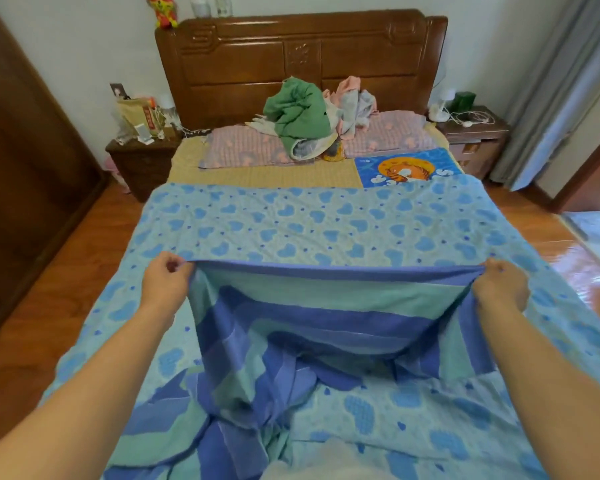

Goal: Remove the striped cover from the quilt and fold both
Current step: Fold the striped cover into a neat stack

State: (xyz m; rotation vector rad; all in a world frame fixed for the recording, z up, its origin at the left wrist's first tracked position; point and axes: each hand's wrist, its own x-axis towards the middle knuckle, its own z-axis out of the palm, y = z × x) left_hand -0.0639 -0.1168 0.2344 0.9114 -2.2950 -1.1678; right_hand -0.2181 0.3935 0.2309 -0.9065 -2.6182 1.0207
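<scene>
**Striped cover held taut over the heart-print quilt**

Left hand [165,277]: fingers curled, pinching the left end of the striped cover's [326,327] upper edge. Right hand [499,284]: fingers curled likewise round the right end of that edge. Edge stretched straight between the two hands, lifted off the bed.

Striped cover: bands of dark blue and pale green. Hangs down from the held edge toward the person, then bunches in loose folds on the near part of the bed, spilling toward the near left.

Quilt [309,223]: light blue with darker blue hearts and small dots. Spread flat across the bed, lying under and beyond the striped cover, draping over both sides. Its far edge stops short of the pillows.

Farther up: woven mat [264,174], a blue towel with an orange tiger picture [406,168], two pink pillows [243,150], a heap of green and pink clothes [298,116] against the wooden headboard [302,57]. A nightstand [142,161] on each side, both cluttered. Wooden floor [66,278]; grey curtain [555,91] at right.
</scene>
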